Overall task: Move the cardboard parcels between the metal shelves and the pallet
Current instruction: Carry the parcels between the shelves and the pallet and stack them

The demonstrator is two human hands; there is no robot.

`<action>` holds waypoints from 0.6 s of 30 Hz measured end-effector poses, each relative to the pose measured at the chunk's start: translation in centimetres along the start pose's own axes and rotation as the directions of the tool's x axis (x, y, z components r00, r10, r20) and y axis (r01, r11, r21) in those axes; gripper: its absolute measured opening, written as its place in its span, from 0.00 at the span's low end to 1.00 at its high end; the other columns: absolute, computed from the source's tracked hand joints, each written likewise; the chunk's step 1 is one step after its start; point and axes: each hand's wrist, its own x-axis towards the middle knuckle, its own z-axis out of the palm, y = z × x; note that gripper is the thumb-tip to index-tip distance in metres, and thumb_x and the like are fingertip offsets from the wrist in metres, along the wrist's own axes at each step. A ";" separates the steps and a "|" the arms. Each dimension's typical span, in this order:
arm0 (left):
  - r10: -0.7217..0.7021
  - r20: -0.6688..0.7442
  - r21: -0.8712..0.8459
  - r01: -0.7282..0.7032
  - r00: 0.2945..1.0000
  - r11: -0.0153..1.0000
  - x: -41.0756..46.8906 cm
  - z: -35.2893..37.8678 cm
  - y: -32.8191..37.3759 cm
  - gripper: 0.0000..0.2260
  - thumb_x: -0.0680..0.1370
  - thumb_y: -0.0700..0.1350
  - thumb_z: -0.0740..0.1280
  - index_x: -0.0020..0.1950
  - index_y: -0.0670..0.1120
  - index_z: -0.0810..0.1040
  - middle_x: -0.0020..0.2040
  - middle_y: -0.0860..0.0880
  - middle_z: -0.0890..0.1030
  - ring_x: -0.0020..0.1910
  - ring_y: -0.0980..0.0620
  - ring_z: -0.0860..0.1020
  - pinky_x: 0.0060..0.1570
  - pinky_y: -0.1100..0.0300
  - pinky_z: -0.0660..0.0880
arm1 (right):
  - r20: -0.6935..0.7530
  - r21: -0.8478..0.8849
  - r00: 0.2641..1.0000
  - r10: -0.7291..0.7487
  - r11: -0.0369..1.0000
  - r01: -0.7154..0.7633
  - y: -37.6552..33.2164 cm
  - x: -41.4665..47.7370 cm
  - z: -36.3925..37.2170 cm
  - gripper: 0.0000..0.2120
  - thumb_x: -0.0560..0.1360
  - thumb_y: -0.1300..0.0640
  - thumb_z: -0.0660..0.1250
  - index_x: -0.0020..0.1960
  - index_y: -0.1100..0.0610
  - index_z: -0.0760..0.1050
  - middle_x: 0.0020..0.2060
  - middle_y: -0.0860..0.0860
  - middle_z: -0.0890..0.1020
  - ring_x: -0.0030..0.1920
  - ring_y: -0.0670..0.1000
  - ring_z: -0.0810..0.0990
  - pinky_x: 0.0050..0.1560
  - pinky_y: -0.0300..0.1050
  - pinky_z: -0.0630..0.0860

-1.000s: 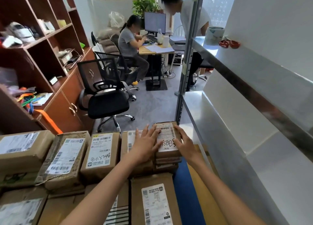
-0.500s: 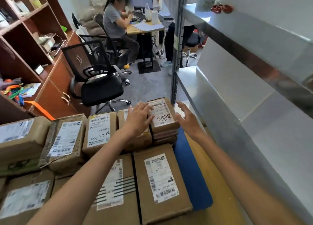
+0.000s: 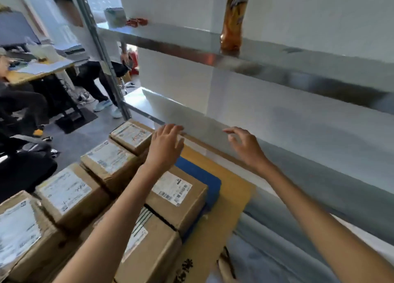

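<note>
Head | left hand (image 3: 165, 149), right hand (image 3: 247, 146) fingers spread, empty | shelf (image 3: 266, 60) holds bottle (image 3: 232, 18)

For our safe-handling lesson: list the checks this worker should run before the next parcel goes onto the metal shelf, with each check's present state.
1. Left hand empty: ok.
2. Right hand empty: ok.
3. Lower metal shelf bare where seen: ok.
4. Far parcel, red handwriting on its label, within reach: ok.
5. Its weight: cannot tell.
6. Orange bottle on the upper shelf clear of the lift path: cannot tell.
</note>
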 end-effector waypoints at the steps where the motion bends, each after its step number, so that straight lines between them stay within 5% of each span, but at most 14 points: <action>1: 0.056 0.011 -0.033 -0.056 0.998 0.998 0.2 0.5 2.4 0.17 0.79 0.47 0.62 0.68 0.48 0.71 0.68 0.46 0.73 0.68 0.43 0.69 0.68 0.44 0.65 | -0.049 -0.018 0.999 0.020 1.000 -0.021 0.4 -1.8 -1.5 0.13 0.79 0.61 0.59 0.60 0.57 0.76 0.59 0.51 0.78 0.61 0.48 0.73 0.61 0.38 0.66; 8: 0.511 0.050 -0.291 -0.477 0.858 0.829 -0.6 4.9 21.8 0.16 0.80 0.44 0.62 0.67 0.46 0.72 0.67 0.46 0.73 0.69 0.45 0.68 0.67 0.47 0.65 | -0.436 -0.043 0.868 0.237 0.958 -0.283 5.5 -18.7 -14.8 0.11 0.79 0.62 0.60 0.58 0.56 0.78 0.56 0.49 0.79 0.59 0.47 0.74 0.60 0.35 0.66; 13: 0.753 0.053 -0.414 -0.672 0.655 0.614 -4.9 7.0 38.3 0.15 0.81 0.46 0.61 0.68 0.48 0.71 0.68 0.48 0.73 0.69 0.45 0.68 0.69 0.47 0.66 | -0.727 0.011 0.598 0.337 0.877 -0.480 6.4 -34.3 -25.1 0.12 0.79 0.64 0.60 0.53 0.50 0.78 0.52 0.48 0.80 0.56 0.47 0.76 0.54 0.29 0.67; 18: 0.921 -0.026 -0.549 -0.775 0.389 0.312 -13.6 7.8 54.8 0.15 0.81 0.44 0.61 0.67 0.49 0.72 0.67 0.49 0.73 0.68 0.48 0.69 0.69 0.52 0.64 | -0.895 0.033 0.331 0.297 0.786 -0.618 4.9 -50.4 -33.3 0.10 0.79 0.61 0.60 0.55 0.55 0.79 0.51 0.50 0.83 0.52 0.48 0.79 0.55 0.41 0.73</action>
